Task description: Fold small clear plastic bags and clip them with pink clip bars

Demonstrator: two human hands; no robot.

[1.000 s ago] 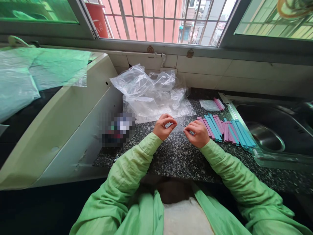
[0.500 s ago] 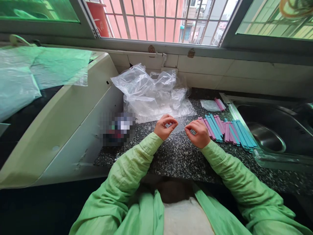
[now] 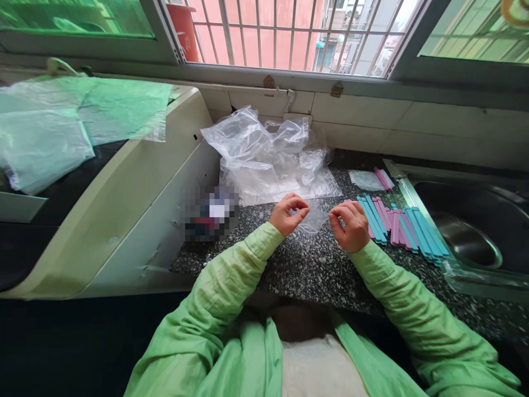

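Left hand [image 3: 288,214]: thumb and forefinger pinched on left edge of small clear bag [image 3: 313,220]. Right hand [image 3: 350,225]: fingertips pinched on right edge. Bag raised above countertop [image 3: 306,264].

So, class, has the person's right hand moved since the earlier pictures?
No. The right hand, pinching the small clear bag, sits against the left end of the coloured sticks, as before; only the view shifted.
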